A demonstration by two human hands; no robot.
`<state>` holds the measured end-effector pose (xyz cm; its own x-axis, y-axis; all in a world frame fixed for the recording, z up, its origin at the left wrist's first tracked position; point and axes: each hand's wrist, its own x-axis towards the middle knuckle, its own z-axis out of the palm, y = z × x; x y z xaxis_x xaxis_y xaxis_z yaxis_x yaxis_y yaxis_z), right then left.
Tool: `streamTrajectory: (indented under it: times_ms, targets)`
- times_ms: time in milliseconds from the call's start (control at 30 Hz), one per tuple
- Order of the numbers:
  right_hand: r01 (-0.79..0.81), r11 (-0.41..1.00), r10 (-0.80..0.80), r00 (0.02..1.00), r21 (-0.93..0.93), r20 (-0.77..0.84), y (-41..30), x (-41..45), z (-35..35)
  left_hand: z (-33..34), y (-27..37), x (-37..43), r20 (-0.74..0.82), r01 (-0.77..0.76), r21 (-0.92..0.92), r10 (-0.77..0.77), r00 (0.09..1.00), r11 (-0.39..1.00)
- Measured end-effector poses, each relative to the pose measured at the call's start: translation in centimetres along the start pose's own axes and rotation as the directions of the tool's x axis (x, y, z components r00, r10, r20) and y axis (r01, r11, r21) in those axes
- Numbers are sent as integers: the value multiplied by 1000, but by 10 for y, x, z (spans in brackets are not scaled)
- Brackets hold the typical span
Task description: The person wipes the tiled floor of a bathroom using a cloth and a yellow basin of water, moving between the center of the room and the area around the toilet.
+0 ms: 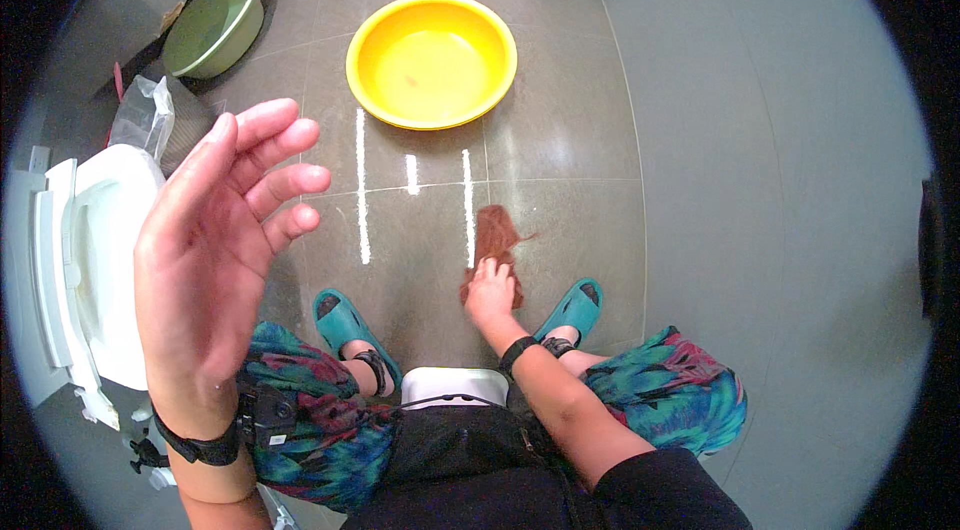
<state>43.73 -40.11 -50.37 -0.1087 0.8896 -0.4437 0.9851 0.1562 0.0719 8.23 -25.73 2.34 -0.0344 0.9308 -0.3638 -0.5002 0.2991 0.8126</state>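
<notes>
My right hand [493, 291] presses down on a brown cloth [496, 230] that lies on the grey tiled floor [420, 245] between my feet. The cloth is crumpled under the fingers and spreads out ahead of them. My left hand [232, 215] is raised close to the camera at the left, palm showing and fingers slightly bent, with nothing in it. Beyond both hands stands a round yellow plastic basin [431, 113]; a small dark spot shows on its bottom.
A white toilet [124, 252] stands at the left, with a bin [191, 121] lined with clear plastic beyond it. A green basin [217, 42] leans at the upper left. A grey wall [720, 177] runs along the right. A white stool [454, 383] is beneath me, between teal slippers [574, 311].
</notes>
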Motion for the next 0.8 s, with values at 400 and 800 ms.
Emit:
streamTrajectory:
  times_ms: [400,800]
  targets:
    - [-109,988,130,970,112,-206,141,109,-22,-1,-3,9,-17,19,28,-19,1000,999]
    - [-116,971,151,976,208,-160,199,175,-48,3,-6,10,-23,50,40,-49,999,998]
